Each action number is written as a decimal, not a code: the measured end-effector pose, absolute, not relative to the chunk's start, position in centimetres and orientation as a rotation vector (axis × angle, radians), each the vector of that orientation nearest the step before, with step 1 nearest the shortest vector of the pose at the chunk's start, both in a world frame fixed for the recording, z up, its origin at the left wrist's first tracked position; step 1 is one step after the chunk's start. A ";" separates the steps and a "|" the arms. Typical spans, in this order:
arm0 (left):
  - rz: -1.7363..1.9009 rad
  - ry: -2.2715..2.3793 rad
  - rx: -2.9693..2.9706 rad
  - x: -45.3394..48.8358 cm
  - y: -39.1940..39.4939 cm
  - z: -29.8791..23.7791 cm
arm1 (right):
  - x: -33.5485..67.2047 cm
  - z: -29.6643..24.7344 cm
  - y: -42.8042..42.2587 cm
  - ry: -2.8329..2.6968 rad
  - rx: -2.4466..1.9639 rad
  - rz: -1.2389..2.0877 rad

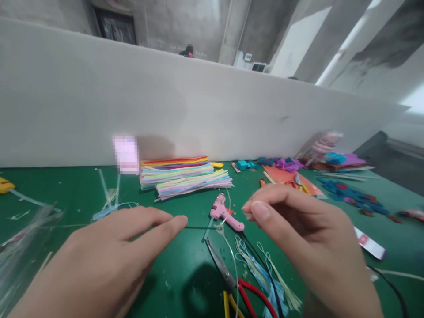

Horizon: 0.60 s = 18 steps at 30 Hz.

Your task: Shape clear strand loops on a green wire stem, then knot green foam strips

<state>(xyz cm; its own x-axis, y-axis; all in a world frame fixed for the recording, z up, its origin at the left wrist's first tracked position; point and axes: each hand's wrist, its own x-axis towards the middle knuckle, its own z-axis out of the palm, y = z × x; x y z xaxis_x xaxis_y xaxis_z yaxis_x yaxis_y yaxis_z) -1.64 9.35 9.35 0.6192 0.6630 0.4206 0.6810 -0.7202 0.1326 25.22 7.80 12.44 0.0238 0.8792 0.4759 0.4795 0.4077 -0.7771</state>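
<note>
My left hand [109, 251] hovers over the green table [76, 190], its thumb and forefinger pinched on one end of a thin dark wire [198, 228]. The wire runs right toward my right hand [308, 234], whose fingers are pinched together near a pink glue gun [225, 213]; whether they hold the wire's other end I cannot tell. Below the wire lie scissors with red and yellow handles [232, 282] and a bundle of thin pale and blue strips [261, 269].
A stack of pastel paper strips [185, 176] lies at mid-table by a white partition wall [165, 110]. Felt pieces in orange, purple and blue [331, 176] crowd the back right. Clear plastic wrap [23, 234] lies at left, and a black cord [394, 287] at right.
</note>
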 end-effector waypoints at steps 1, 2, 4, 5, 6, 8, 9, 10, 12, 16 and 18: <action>-0.703 -1.145 -2.752 -1.7 9.4 9.3 | 25.3 12.4 7.8 -1.621 -1.218 0.473; -0.713 -1.124 -2.718 -1.8 9.4 9.3 | 25.3 12.4 7.7 -1.640 -1.203 0.446; -0.725 -1.106 -2.690 -2.1 9.4 9.4 | 25.3 12.4 7.4 -1.720 -1.128 0.355; -0.732 -1.107 -2.696 -2.2 9.4 9.5 | 25.3 12.4 7.2 -1.766 -1.084 0.298; -0.723 -1.121 -2.718 -2.3 9.4 9.5 | 25.2 12.4 7.1 -1.807 -1.045 0.246; -0.705 -1.163 -2.762 -2.5 9.4 9.6 | 25.0 12.4 6.8 -1.856 -1.009 0.163; -0.705 -1.176 -2.771 -2.6 9.4 9.6 | 24.9 12.3 6.7 -1.870 -1.014 0.129; -0.701 -1.186 -2.777 -2.7 9.4 9.6 | 24.8 12.3 6.7 -1.889 -1.020 0.097; -0.721 -1.176 -2.771 -2.8 9.5 9.5 | 24.6 12.1 6.9 -1.950 -1.029 0.050; -0.735 -1.188 -2.813 -2.8 9.5 9.3 | 24.5 11.9 7.5 -2.042 -1.016 -0.013; -0.838 -1.216 -2.829 -2.6 9.5 9.4 | 24.5 11.8 7.7 -2.058 -1.007 -0.030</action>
<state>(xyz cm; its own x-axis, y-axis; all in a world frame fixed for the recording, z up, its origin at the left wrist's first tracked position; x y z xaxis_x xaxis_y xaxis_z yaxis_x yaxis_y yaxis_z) -2.63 9.46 9.45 0.5720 0.6880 0.4465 0.6621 -0.7087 0.2436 24.49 7.70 11.80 -0.3395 0.6453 0.6843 0.6652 0.6791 -0.3104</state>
